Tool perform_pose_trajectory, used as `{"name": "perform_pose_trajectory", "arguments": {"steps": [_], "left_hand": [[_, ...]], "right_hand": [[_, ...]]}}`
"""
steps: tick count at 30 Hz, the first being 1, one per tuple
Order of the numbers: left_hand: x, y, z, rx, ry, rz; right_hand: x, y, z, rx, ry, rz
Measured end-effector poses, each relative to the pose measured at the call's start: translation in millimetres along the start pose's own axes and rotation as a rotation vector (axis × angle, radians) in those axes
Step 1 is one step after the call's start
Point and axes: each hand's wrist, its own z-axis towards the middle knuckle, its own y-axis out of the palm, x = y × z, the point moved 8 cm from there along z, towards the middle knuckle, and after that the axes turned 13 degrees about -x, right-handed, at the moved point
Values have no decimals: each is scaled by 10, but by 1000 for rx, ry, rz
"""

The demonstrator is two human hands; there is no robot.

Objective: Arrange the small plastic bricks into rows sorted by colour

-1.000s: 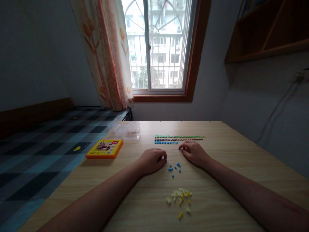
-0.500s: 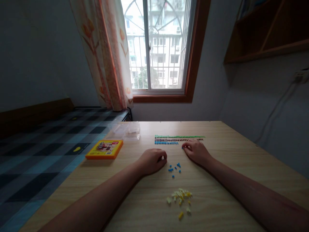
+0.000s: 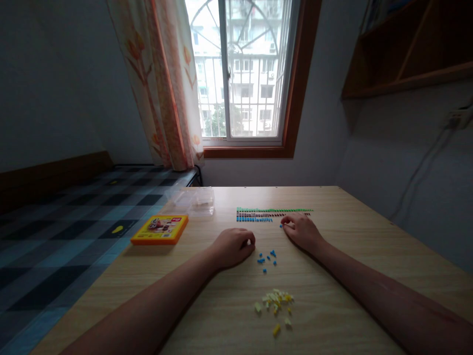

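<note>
My right hand [image 3: 302, 231] rests on the table, with thumb and forefinger closed on a small blue brick [image 3: 281, 226]. This brick is just right of the end of a row of blue bricks [image 3: 251, 220]. Beyond that row run a row of dark brown bricks [image 3: 260, 215] and a row of green bricks [image 3: 275, 210]; my right hand partly hides the brown one. My left hand [image 3: 233, 247] lies curled on the table, fingers bent toward the thumb, with nothing visible in it. Several loose blue bricks [image 3: 261, 261] are scattered between my hands.
Nearer me lies a pile of pale and bright yellow bricks [image 3: 277, 297]. A yellow-orange box [image 3: 160, 230] sits at the table's left edge, with clear plastic trays [image 3: 192, 201] behind it. A bed with a checked cover [image 3: 92, 222] adjoins the left side.
My right hand has shifted very slightly, and more of the blue brick at its fingertips shows. My left hand and the loose bricks have stayed put.
</note>
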Motion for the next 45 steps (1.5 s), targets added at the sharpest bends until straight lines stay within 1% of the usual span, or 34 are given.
{"name": "perform_pose_trajectory", "arguments": {"steps": [5,18,33,45], "left_hand": [[-1,-1,1,0,0,-3],[-3,1,-2,0,-11,-1],[7,-2,-1,0,-1,-3],[2,1,1,-3,-10,-2]], "right_hand": [[-22,36,6,-21,-25,-21],[-98,14,-18,-13,-64,-54],[-40,3,-19,13,-25,-54],[-126,-28,-43,26,-55,-73]]}}
